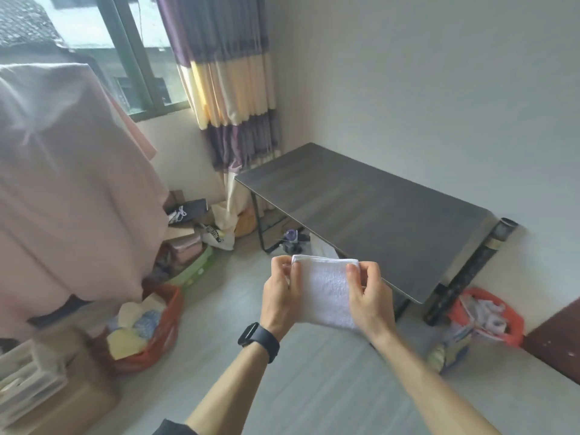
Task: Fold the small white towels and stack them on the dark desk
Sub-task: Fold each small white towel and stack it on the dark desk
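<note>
Towel [326, 290], already folded small, is pinched by left hand [282, 296] and right hand [368, 296] (in mid-air); dark desk [361, 208] bears no stack yet.

Two bare forearms reach forward from the bottom of the view and converge toward the middle. The left one angles up and to the right, the right one up and to the left. The wrists look roughly straight. The left grip [281, 298] has its back to the camera. Its thumb lies on the near face of a towel [326, 288] at the left edge, with the fingers curled round that edge. The right grip [372, 298] mirrors it at the right edge, thumb on the near face and fingers curled round. Both grips are level and near each other, holding the towel between them.
</note>
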A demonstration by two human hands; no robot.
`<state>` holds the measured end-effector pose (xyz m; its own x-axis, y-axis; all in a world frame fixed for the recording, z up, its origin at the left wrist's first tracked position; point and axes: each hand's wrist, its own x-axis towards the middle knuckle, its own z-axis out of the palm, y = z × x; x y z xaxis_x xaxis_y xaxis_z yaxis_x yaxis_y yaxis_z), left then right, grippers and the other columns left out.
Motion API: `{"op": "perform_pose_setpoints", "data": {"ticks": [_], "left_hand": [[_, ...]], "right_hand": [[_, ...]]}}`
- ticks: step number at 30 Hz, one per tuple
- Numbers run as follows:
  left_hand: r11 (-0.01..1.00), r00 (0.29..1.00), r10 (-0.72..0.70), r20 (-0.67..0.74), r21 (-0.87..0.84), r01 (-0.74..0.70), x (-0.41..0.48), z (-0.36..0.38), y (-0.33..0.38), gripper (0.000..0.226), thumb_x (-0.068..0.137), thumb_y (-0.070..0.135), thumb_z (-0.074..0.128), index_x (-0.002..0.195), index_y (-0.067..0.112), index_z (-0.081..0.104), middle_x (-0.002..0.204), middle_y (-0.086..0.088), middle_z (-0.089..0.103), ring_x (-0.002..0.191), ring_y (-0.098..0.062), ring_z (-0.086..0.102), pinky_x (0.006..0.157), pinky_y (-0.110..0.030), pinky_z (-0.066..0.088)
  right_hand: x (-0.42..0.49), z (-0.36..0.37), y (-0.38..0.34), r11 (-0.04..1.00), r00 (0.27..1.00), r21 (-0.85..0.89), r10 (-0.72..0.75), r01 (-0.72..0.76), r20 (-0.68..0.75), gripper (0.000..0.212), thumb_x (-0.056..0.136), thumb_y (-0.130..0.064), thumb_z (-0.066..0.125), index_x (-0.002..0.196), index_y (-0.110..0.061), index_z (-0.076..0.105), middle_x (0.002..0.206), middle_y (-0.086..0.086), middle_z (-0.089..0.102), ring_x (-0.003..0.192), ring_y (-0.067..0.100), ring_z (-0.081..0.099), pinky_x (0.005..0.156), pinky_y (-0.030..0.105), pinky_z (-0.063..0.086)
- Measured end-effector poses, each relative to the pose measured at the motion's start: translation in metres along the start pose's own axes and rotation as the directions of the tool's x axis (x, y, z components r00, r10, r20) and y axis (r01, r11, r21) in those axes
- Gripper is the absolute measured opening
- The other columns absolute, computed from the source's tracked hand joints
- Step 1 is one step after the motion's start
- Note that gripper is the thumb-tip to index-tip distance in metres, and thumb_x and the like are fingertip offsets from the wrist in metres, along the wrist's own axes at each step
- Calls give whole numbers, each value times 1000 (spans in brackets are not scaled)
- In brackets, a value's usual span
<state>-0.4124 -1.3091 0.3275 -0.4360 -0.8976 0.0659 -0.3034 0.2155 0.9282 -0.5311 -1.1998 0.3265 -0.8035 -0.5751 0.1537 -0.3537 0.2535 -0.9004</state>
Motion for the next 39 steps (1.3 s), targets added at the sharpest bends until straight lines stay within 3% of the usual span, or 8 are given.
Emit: {"op": "perform_pose_setpoints", "data": {"ticks": [6, 9, 14, 17, 23, 28, 32, 39], "left_hand": [[995, 995, -87, -39, -59, 85, 130, -28, -49, 15, 103, 33, 47, 106, 20, 52, 88, 10, 61, 74, -2, 56, 58, -11, 39], [989, 990, -138, -24, -63, 136, 201, -43, -73, 20, 102, 37, 47, 106, 19, 55, 91, 11, 63, 78, 1, 57, 61, -11, 40], [985, 987, -159, 35, -58, 160, 304, -61, -92, 23, 102, 38, 48, 104, 17, 56, 90, 10, 63, 75, 2, 55, 61, -7, 40], [985, 983, -166, 82, -36, 169, 365, -61, -99, 23, 101, 40, 48, 101, 19, 56, 90, 9, 63, 74, 0, 54, 60, -8, 40], [983, 975, -184, 124, 11, 184, 497, -32, -120, 26, 99, 44, 50, 96, 18, 56, 82, 10, 62, 70, -6, 53, 58, -11, 40], [974, 964, -228, 136, 24, 227, 608, 4, -127, 27, 98, 46, 52, 91, 19, 56, 77, 11, 61, 64, -1, 50, 55, -11, 38], [964, 947, -266, 180, 39, 263, 684, 25, -127, 29, 96, 46, 54, 90, 18, 54, 77, 11, 60, 58, 3, 48, 52, -11, 38], [952, 910, -307, 279, 112, 286, 794, 68, -142, 30, 97, 47, 52, 92, 17, 52, 81, 9, 61, 68, -7, 51, 58, -21, 42]], "right_hand": [[105, 112, -8, 999, 997, -1, 38, -38, 73, 24, 100, -42, 48, 90, -21, 54, 81, -10, 65, 77, -5, 58, 60, 15, 39], [154, 168, -15, 996, 994, 14, 83, -85, 68, 25, 100, -43, 48, 91, -20, 56, 81, -11, 66, 78, -6, 58, 66, 25, 42], [227, 240, -23, 988, 987, 24, 150, -152, 65, 26, 100, -44, 47, 91, -20, 54, 84, -13, 65, 81, -9, 57, 65, 17, 41], [273, 272, -23, 983, 983, 26, 178, -180, 51, 27, 101, -44, 47, 92, -19, 54, 85, -12, 65, 82, -5, 58, 67, 25, 42], [382, 327, -5, 969, 969, 29, 246, -246, 11, 26, 101, -44, 47, 92, -21, 54, 84, -11, 64, 81, 2, 59, 63, 13, 41], [488, 365, 13, 958, 959, 45, 284, -284, 1, 26, 101, -44, 46, 93, -20, 54, 82, -10, 64, 79, 3, 59, 64, 21, 42], [560, 387, 20, 943, 944, 27, 331, -331, 8, 21, 101, -43, 46, 94, -24, 53, 84, -14, 63, 80, -3, 57, 63, 13, 39], [651, 424, 45, 901, 900, 7, 434, -434, -47, 22, 101, -44, 43, 93, -25, 51, 85, -12, 63, 80, 4, 59, 64, 22, 42]]}}
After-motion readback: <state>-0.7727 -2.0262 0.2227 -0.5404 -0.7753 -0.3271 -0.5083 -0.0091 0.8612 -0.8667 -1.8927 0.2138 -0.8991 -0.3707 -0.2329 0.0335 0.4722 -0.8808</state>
